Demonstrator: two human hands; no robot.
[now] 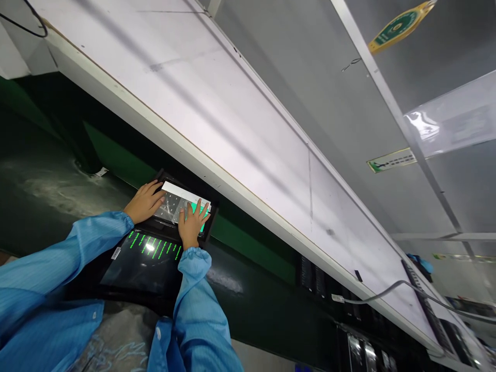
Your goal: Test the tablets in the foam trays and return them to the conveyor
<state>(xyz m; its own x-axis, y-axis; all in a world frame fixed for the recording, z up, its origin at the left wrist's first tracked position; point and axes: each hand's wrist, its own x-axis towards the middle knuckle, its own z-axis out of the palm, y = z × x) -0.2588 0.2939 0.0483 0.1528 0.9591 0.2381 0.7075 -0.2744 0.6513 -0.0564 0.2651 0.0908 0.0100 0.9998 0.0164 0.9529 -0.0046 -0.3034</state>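
Note:
A touchscreen device (pixel 170 207) with a dark frame lies on the green surface under the shelf edge, showing a calculator-like keypad with a white band and a green block. My left hand (pixel 145 202) rests at its left edge with the fingers stretched out. Over the right part of the lit screen, my right hand (pixel 191 224) lies with its fingers spread, covering some of the green block. Closer to my body is a second black screen (pixel 135 268) with rows of green text and a small white label. Neither hand appears to grasp anything.
A long white shelf (pixel 232 134) runs diagonally above the green work surface (pixel 248 294). A grey cable (pixel 375 295) with a pale connector hangs over the shelf edge at right. Several dark devices (pixel 358 351) stand at the lower right.

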